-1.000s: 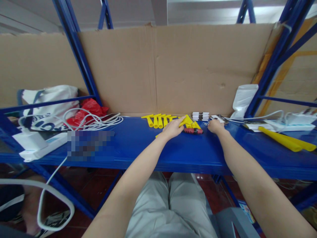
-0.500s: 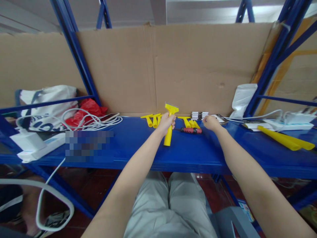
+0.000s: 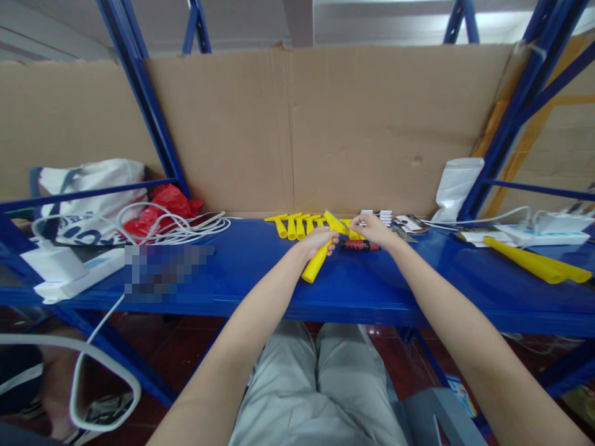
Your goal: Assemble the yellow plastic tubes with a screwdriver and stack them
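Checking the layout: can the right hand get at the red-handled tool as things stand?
Probably yes: the red-handled tool lies just nearside of the right hand, with nothing seen over it. That hand is at the head of the yellow scraper, though, and may have to leave it first.

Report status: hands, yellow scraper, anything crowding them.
Left hand grips yellow scraper. Right hand, fingers bunched, by its head; contact unclear. Red-and-black tool close by on blue shelf.

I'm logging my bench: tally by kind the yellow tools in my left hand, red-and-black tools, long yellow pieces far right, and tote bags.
Yellow tool, left hand: 1
Red-and-black tool: 1
Long yellow pieces: 2
Tote bag: 1
Total: 5
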Action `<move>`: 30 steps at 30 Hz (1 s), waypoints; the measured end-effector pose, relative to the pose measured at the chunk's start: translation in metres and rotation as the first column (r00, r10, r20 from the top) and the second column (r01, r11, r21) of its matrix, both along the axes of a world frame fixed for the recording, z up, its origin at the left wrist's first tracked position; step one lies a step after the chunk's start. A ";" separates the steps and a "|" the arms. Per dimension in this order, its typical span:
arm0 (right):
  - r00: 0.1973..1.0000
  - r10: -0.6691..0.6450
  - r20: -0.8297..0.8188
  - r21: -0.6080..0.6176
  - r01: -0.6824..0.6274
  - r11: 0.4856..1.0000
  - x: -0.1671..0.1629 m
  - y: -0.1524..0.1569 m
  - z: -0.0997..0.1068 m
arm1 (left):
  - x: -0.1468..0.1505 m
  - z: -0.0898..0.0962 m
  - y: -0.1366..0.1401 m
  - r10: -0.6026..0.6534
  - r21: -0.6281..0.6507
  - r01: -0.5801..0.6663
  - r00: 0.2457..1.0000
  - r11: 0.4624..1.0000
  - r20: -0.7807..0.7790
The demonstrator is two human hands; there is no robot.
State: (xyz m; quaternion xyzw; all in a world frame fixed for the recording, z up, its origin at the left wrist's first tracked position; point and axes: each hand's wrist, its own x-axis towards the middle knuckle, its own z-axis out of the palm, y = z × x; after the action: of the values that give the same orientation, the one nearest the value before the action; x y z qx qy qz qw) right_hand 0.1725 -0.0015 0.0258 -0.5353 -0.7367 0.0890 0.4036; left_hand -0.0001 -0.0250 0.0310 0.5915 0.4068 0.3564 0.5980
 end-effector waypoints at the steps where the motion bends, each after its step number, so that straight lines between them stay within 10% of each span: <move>1: 1.000 0.021 -0.004 0.006 -0.021 1.000 -0.001 0.001 -0.001 | 0.000 0.000 0.000 -0.003 -0.001 0.003 1.000 1.000 0.012; 30: 0.995 0.067 -0.072 0.004 -0.067 0.998 -0.008 -0.003 -0.006 | -0.004 -0.002 0.003 -0.084 -0.041 0.090 0.989 0.995 0.124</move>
State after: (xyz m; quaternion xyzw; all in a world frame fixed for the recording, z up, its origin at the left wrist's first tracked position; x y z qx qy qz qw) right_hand 0.1650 -0.0042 0.0199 -0.5063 -0.7392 0.1214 0.4272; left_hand -0.0036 -0.0223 0.0295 0.5718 0.3515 0.3559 0.6502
